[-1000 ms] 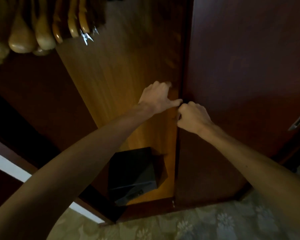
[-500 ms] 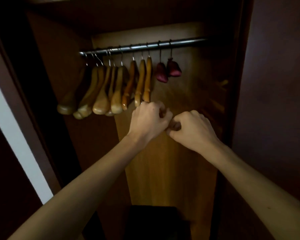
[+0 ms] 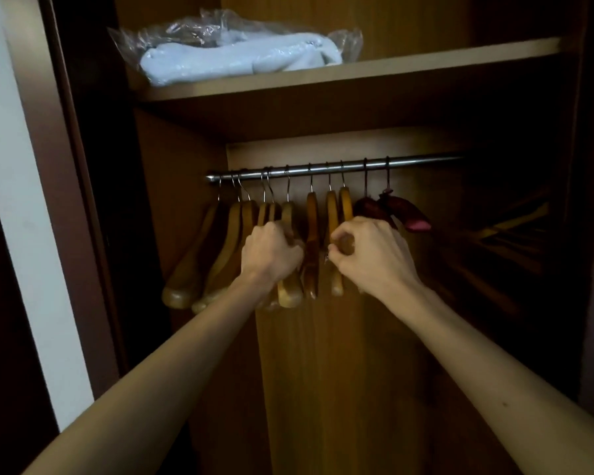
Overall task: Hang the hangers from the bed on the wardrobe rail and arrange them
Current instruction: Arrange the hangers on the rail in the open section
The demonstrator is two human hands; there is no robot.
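Several wooden hangers [image 3: 199, 255] hang by metal hooks from the steel wardrobe rail [image 3: 419, 162], bunched toward its left end. Two dark red padded hangers [image 3: 414, 216] hang just to their right. My left hand [image 3: 270, 255] grips a wooden hanger [image 3: 290, 293] in the middle of the bunch. To the right of it, my right hand [image 3: 367, 255] has its fingers curled around the arm of another wooden hanger [image 3: 333, 207]. One wooden hanger [image 3: 312, 234] hangs free between the two hands.
A wooden shelf [image 3: 426, 61] above the rail carries a pale blue folded cloth in a clear plastic bag [image 3: 234, 51]. The right part of the rail is bare. Wardrobe side panels [image 3: 83, 200] stand at both sides, with a white wall strip [image 3: 24, 234] at far left.
The view has swung up from the wardrobe floor to the rail and shelf. Both hands have risen from the door edge to the hangers and taken hold of them.
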